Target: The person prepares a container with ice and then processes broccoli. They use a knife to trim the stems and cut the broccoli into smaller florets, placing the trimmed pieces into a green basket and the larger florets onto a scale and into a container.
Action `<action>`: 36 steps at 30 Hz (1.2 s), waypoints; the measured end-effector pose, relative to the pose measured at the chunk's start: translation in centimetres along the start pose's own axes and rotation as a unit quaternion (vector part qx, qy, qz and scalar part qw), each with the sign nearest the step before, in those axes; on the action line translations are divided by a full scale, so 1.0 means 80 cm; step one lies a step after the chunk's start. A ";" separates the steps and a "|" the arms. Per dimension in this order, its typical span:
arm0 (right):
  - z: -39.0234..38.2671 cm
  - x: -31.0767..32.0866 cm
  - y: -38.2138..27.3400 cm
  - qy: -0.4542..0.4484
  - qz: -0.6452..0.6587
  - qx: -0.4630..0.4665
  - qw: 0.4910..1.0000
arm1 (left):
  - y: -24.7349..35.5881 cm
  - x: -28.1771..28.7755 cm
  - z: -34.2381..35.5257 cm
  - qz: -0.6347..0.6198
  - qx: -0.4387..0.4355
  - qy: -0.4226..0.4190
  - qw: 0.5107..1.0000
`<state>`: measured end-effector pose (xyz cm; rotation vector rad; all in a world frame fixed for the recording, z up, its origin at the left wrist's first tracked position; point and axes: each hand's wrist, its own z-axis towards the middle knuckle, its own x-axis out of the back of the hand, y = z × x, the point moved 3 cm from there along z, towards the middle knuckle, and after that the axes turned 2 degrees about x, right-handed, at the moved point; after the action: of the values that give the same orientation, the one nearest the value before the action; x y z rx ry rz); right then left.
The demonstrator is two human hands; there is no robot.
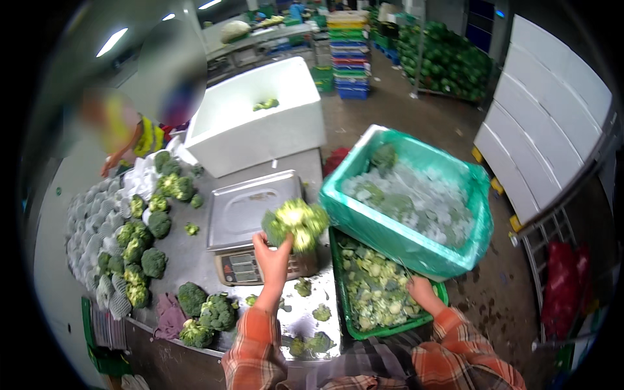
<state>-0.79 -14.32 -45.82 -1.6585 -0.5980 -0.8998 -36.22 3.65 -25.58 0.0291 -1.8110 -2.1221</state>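
Plaid sleeves [252,348] are nearest the lens. Left hand [272,263] is at the front right of the scale [237,218], its fingers pinching a broccoli head [299,224] over that corner; can't tell if the head touches the scale. Grip is at the near edge, presumably to avoid crushing florets. Right hand [426,294] is at the green crate [394,327] right of the scale; fingers partly hidden, can't tell if they're pinching anything. Crate of pale cut pieces sits within easy reach, likely why it's there. Teal-lined box [383,229], also right of the scale, holds ice [439,211] over broccoli; liner probably contains meltwater. Loose heads [155,263] sit left of the scale on the table [195,260], seemingly to keep its pan free. Held head: rounded clump, green at the sides, pale yellow-green branching stalks facing the camera.
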 end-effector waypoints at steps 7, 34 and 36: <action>-0.021 -0.017 -0.028 -0.061 0.031 0.044 0.997 | -0.078 0.072 0.127 0.216 0.048 -0.010 0.975; -0.080 -0.116 0.091 -0.157 -0.031 0.065 0.985 | -0.094 0.209 0.195 -0.117 0.125 0.228 0.959; -0.079 -0.101 0.072 -0.166 -0.018 0.005 0.986 | -0.062 0.298 0.275 0.531 -0.120 0.209 0.812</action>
<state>-2.65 -21.47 -55.01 -1.8085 -0.8584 -0.6474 -65.09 18.69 -21.32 -0.4405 -0.8961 -1.3272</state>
